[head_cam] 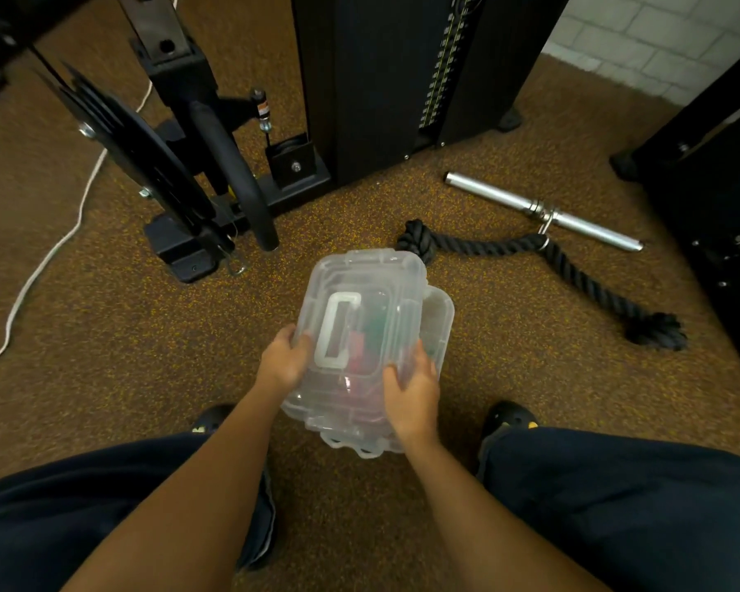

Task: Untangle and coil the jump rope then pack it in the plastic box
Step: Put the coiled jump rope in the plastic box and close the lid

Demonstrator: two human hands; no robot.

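Note:
A clear plastic box [438,326] sits on the speckled brown floor in front of me. Its clear lid [368,284], with a white handle [336,331] on top, lies over the box, shifted a little to the left of it. My left hand [285,361] grips the lid's left side. My right hand [413,388] grips its right side near the front. Through the plastic I make out blurred red and green shapes [362,343], likely the jump rope; its form is unclear.
A thick black knotted rope [573,262] clipped to a silver bar [539,209] lies just behind and right of the box. Black gym machine frames [214,173] stand at left, centre back and right. A white cord [39,267] runs across the left floor. My knees and shoes frame the bottom.

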